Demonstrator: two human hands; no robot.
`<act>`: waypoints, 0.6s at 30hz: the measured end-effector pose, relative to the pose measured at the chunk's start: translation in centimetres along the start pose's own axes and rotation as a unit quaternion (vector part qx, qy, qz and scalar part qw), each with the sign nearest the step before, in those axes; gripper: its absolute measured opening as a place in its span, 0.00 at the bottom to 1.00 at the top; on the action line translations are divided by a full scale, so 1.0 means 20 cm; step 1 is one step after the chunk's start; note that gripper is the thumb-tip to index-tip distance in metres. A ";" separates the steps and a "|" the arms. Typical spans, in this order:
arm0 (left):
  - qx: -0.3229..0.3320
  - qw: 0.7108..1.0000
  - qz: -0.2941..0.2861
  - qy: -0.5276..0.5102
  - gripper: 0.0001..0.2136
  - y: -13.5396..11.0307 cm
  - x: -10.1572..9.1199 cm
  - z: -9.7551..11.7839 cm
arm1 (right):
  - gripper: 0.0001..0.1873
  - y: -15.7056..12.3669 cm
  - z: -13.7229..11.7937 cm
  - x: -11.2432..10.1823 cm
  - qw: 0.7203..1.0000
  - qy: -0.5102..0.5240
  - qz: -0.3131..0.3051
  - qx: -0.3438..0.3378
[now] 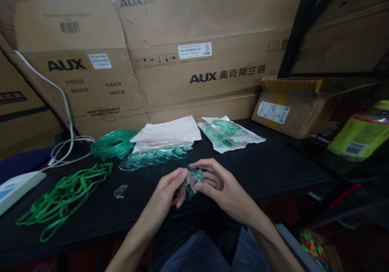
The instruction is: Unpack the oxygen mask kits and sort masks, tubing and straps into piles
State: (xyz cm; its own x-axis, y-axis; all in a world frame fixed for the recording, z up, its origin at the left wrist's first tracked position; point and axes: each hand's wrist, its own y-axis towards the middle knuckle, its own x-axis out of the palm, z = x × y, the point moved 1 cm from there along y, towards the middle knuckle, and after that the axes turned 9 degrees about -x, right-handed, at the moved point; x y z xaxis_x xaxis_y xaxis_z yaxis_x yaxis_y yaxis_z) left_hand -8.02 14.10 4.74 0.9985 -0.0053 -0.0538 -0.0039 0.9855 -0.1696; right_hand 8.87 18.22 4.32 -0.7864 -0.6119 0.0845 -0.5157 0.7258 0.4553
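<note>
Between my two hands, over the front edge of the black table, is a clear green-tinted plastic mask (192, 179). My left hand (170, 187) grips its left side with thumb and fingers. On the other side, my right hand (217, 178) is closed around the mask, with the thumb on its near face. Fingers cover part of its shape. Just beyond them lies a row of overlapping clear green masks (152, 157). A tangle of green elastic straps (67, 197) lies at the left, and a few small thin metal strips (120, 191) rest beside it.
Coiled green tubing (113, 143), stacked white pouches (168, 131) and filled pouches (232, 132) line the table's back. Large cardboard boxes (200, 97) stand behind. An open carton (285, 106) and a yellow-labelled bottle (361, 136) are at right; a white cable (68, 106) hangs at left.
</note>
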 end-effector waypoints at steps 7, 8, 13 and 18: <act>0.087 0.992 0.027 0.090 0.20 -0.03 0.01 0.06 | 0.18 0.02 0.03 0.00 0.990 -0.071 0.119 0.005; 0.103 0.989 0.027 0.099 0.18 -0.03 0.01 0.07 | 0.18 0.02 0.03 0.00 0.986 -0.088 0.141 -0.001; 0.105 0.990 0.056 0.075 0.13 -0.03 0.01 0.06 | 0.18 0.02 0.05 0.00 0.969 -0.164 0.182 -0.034; 0.080 0.995 0.054 0.016 0.13 -0.01 -0.02 0.01 | 0.19 0.02 0.04 -0.01 0.964 -0.223 0.137 -0.050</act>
State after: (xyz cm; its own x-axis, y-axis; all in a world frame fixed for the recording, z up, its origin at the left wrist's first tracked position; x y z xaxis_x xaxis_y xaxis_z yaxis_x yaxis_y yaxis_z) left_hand -8.38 13.94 5.05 0.9905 0.0996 -0.0944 -0.1003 0.9950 -0.0026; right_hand 8.46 18.85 3.80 -0.9677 -0.1894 -0.1666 -0.2508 0.7933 0.5548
